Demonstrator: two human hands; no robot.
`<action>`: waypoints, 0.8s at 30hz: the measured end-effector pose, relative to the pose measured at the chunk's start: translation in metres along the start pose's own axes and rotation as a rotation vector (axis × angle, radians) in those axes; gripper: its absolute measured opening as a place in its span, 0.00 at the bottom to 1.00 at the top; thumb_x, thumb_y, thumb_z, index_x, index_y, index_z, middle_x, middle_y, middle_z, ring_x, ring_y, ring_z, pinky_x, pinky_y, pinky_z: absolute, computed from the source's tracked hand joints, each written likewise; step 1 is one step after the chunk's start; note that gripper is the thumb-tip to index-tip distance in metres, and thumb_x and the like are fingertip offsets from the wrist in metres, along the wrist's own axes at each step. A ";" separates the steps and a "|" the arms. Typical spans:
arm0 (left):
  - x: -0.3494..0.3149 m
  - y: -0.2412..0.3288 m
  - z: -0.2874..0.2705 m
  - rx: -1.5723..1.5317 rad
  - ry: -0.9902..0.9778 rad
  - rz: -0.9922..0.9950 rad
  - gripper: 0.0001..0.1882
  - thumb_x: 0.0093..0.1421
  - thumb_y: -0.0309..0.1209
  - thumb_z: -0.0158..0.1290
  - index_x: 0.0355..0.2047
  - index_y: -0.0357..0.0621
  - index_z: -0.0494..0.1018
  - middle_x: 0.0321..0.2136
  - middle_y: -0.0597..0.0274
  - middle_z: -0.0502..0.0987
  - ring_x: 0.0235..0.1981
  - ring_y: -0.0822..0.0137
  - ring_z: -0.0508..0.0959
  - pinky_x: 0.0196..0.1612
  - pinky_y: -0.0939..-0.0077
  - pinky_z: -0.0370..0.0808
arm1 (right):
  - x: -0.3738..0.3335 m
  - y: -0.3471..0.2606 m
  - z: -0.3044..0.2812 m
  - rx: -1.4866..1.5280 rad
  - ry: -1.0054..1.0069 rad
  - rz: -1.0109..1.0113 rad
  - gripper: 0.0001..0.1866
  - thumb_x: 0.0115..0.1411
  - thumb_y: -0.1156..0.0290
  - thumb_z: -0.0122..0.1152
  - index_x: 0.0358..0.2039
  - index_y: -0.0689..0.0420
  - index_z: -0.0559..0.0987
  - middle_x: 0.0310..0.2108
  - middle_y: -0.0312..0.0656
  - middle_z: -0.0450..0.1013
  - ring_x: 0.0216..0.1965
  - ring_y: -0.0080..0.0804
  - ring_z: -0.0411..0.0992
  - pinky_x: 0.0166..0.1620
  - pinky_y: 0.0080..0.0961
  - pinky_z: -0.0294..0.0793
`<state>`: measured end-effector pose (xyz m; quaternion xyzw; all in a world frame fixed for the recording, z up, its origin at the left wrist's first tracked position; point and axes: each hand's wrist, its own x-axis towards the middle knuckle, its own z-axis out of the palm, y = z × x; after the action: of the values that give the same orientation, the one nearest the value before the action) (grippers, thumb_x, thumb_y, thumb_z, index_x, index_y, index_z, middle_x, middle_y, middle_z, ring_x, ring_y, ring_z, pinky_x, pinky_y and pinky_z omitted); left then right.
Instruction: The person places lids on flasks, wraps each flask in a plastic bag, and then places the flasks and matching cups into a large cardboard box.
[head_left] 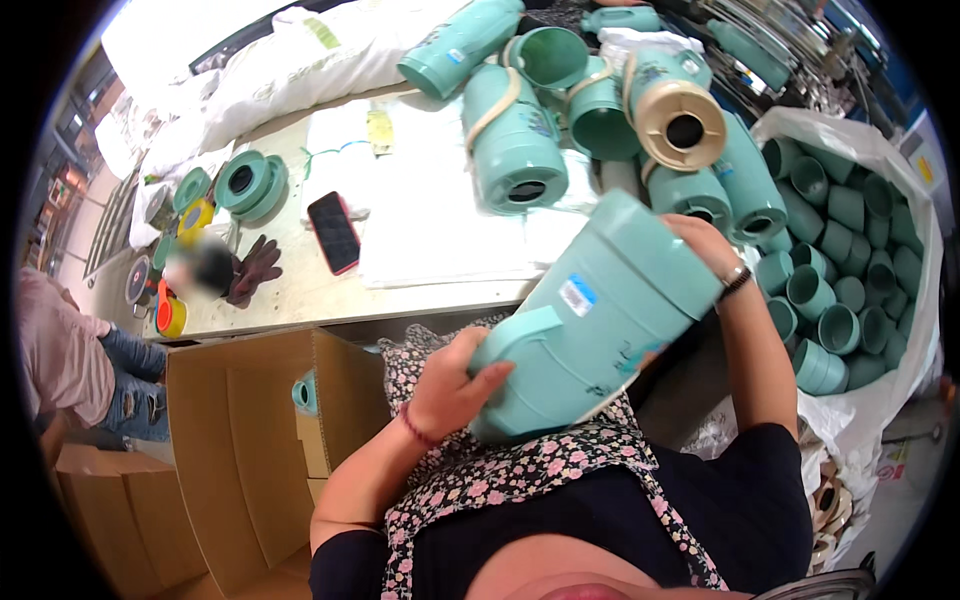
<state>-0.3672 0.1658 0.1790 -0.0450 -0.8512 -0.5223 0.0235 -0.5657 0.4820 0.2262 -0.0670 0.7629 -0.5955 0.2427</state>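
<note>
A teal vacuum flask casing (590,330) with a side handle, a blue-and-white sticker and a printed flower pattern is held tilted in front of my chest. My left hand (455,380) is closed on its lower left end, thumb beside the handle. Around the upper right end my right hand (703,248) is wrapped, its fingers partly hidden behind the casing. Just beyond it, several similar flask casings lie on the table, among them a teal one (512,140) with a cream handle strap and one with a cream ring end (680,125).
A white sack (915,230) full of small teal cups (840,325) stands at the right. On the table lie a phone (334,233), dark gloves (258,270), teal lids (252,185) and orange-and-yellow tape holders. An open cardboard box (240,440) is at lower left; a person (75,360) stands beyond it.
</note>
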 end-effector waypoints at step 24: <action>0.144 -0.061 -0.023 -0.936 -0.036 0.006 0.32 0.62 0.50 0.34 0.52 0.33 0.64 0.53 0.38 0.63 0.55 0.49 0.64 0.59 0.56 0.58 | 0.090 0.028 0.087 -0.029 -0.397 -1.290 0.24 0.49 0.50 0.62 0.36 0.59 0.75 0.31 0.45 0.72 0.37 0.45 0.70 0.39 0.37 0.66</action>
<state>-0.5167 0.1249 0.1476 -0.0623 -0.5241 -0.8493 -0.0127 -0.5996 0.3784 0.1589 -0.6206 0.5189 -0.5873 -0.0266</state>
